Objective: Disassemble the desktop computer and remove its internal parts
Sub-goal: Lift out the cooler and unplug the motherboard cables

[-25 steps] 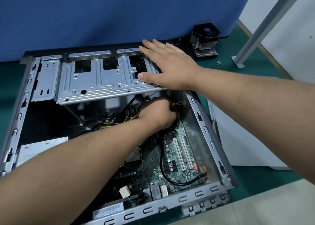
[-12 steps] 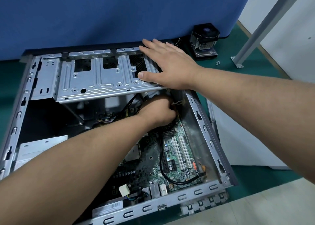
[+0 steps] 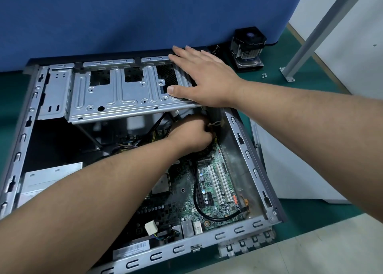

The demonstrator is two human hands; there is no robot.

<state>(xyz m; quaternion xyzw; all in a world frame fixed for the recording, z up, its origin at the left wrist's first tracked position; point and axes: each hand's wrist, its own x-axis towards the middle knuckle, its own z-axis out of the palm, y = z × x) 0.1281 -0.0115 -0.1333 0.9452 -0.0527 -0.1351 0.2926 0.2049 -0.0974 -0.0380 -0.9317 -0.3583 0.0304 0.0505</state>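
Observation:
The open desktop case (image 3: 246, 155) lies on its side on a green mat. My right hand (image 3: 203, 81) lies flat, fingers straight, on the right end of the silver drive cage (image 3: 116, 99) at the case's far side. Below the cage my left hand (image 3: 192, 134) reaches in with curled fingers around a cable bundle (image 3: 214, 125) at the far edge of the green motherboard (image 3: 209, 190); its fingertips are hidden. A black cable (image 3: 199, 209) loops over the board's near corner.
A CPU cooler with fan (image 3: 247, 47) stands on the mat beyond the case, a few loose screws (image 3: 264, 75) beside it. The silver power supply (image 3: 49, 178) sits in the case's left. A white panel (image 3: 290, 170) lies to the right; a metal post (image 3: 310, 39) rises there.
Both hands stay where they were. The left hand has shifted only slightly under the cage; the right hand has not left the cage.

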